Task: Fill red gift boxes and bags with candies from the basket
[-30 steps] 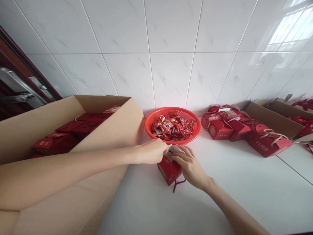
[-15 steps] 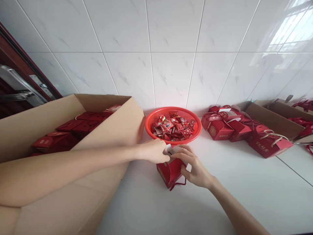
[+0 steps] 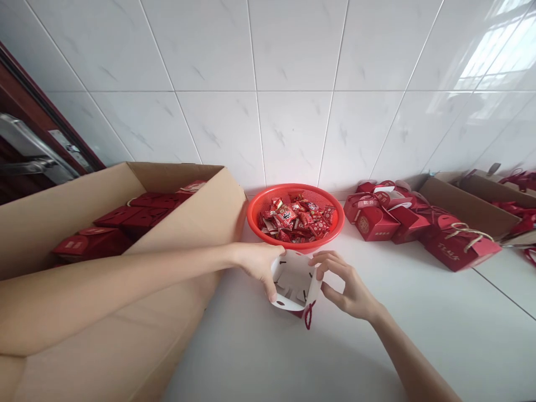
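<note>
A small red gift box [image 3: 293,279] stands on the white table with its top flaps spread, showing a white inside and a dark red cord at its near right corner. My left hand [image 3: 262,267] grips its left side, thumb at the near flap and fingers at the far edge. On the right, my right hand [image 3: 337,282] is curled with its fingertips at the right flap, pinching it. Just behind the box is a red plastic basket [image 3: 253,219] holding red-wrapped candies [image 3: 299,219].
A large cardboard box [image 3: 201,223] with red gift boxes [image 3: 138,218] in it stands at left. Several closed red gift boxes [image 3: 379,222] are grouped at right, beside another cardboard carton [image 3: 464,204]. A tiled wall [image 3: 293,123] rises behind; a door handle [image 3: 33,166] is at far left.
The gift box's top flaps have been opened out, so its white inside now shows. My left hand has shifted to its left side, and my right hand slightly right to the right flap.
</note>
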The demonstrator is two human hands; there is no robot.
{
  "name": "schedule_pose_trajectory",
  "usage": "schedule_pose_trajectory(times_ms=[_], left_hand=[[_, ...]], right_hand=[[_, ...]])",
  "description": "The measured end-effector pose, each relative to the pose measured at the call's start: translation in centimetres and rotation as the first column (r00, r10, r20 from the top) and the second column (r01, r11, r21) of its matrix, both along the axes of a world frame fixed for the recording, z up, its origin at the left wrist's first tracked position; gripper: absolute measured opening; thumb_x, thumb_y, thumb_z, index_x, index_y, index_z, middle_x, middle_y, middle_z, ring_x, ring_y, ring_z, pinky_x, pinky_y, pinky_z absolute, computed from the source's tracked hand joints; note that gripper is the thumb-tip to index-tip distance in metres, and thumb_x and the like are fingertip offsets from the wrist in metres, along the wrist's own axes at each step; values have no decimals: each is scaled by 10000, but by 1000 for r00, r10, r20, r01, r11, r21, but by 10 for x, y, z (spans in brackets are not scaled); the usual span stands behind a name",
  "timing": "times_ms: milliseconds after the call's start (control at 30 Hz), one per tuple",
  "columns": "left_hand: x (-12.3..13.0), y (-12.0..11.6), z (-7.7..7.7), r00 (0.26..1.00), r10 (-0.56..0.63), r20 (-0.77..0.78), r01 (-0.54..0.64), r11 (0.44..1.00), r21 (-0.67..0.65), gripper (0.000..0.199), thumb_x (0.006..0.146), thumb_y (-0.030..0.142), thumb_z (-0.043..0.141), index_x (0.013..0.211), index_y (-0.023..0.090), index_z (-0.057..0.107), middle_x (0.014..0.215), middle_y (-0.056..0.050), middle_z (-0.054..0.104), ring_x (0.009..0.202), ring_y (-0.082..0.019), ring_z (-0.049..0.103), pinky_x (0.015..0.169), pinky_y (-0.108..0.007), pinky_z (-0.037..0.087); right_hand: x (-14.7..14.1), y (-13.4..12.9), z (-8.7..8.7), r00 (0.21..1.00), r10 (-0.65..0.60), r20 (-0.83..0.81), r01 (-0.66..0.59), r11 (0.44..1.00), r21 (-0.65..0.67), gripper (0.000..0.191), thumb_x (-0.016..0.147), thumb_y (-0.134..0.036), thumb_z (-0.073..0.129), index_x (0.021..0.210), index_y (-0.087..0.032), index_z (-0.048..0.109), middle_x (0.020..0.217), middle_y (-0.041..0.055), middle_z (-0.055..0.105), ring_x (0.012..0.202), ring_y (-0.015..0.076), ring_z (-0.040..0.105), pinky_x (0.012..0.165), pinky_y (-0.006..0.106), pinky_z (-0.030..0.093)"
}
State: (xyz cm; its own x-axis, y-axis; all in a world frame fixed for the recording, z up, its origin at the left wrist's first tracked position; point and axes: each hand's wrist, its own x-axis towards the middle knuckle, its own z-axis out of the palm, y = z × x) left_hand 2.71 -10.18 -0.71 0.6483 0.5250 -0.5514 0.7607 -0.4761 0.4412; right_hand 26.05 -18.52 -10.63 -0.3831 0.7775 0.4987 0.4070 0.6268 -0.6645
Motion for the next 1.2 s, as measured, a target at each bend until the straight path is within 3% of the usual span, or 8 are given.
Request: schedule_pose_trajectory(times_ms=[167,300,533,733,867,967,1100,1200], left_hand=[[2,-16,2,998,30,-49,-30,1000,7,1090,485,487,848,1438,206,400,1320,-126,604,1169,-357,586,840,-351,518],[4,-34,4,980,80,-183,-67,995,72,1172,569,499,782,1534,124,235,1238,-188,620,1036,-386,632,661,-343,499],[2,-30,-3,981,45,-191,-26,995,101,1284,574,545,782,1574,143,85,1374,-218,524,1235,-423,517,860,-411,481],[3,-37,1,980,-79,-182,130,948,290,713,656,535,779,1235,174,572,1291,-179,495,1059,-391,577,787,-413,478],[3,-40,1,964,-236,-124,267,876,401,503,683,550,787,966,158,648,1218,-144,512,1054,-333,562,794,-372,479],[3,-36,-3,892,-443,-91,419,734,535,409,740,538,757,827,147,677,1198,-147,559,1088,-312,547,887,-387,467],[5,-33,-12,679,-719,-148,563,380,734,282,834,388,689,688,147,716,1069,-130,649,1044,-274,557,1046,-404,371],[6,-34,-15,546,-810,-212,618,218,755,204,820,229,682,622,186,707,947,-87,697,915,-222,583,991,-362,394]], right_hand=[[2,-2,0,998,-49,-49,44,993,-108,225,894,-351,651,734,-207,584,1147,115,668,1065,260,625,896,416,509],[2,0,-3,998,-60,-33,57,993,-100,165,870,-283,678,742,-213,600,1152,108,670,1053,246,633,889,403,521],[1,1,-9,999,-38,0,38,996,-79,59,867,-218,653,922,-230,668,1211,105,644,1073,239,632,915,406,518],[0,5,-17,987,-108,-117,96,990,-103,128,888,-343,662,938,-229,692,1115,94,629,1050,239,621,913,383,511],[0,7,-18,988,-67,-138,35,974,-223,236,936,-419,597,1053,-240,695,1157,94,643,1092,244,615,942,384,493],[-1,9,-18,985,-30,-171,-17,963,-268,287,952,-456,565,1098,-235,676,1146,93,666,1094,245,621,952,388,485],[-2,10,-18,983,-13,-183,-42,953,-298,310,944,-482,567,1065,-220,680,1145,99,671,1094,255,621,961,402,479],[-3,10,-20,984,-27,-176,-31,948,-317,327,936,-493,574,1077,-217,676,1143,100,675,1084,256,626,954,404,484]])
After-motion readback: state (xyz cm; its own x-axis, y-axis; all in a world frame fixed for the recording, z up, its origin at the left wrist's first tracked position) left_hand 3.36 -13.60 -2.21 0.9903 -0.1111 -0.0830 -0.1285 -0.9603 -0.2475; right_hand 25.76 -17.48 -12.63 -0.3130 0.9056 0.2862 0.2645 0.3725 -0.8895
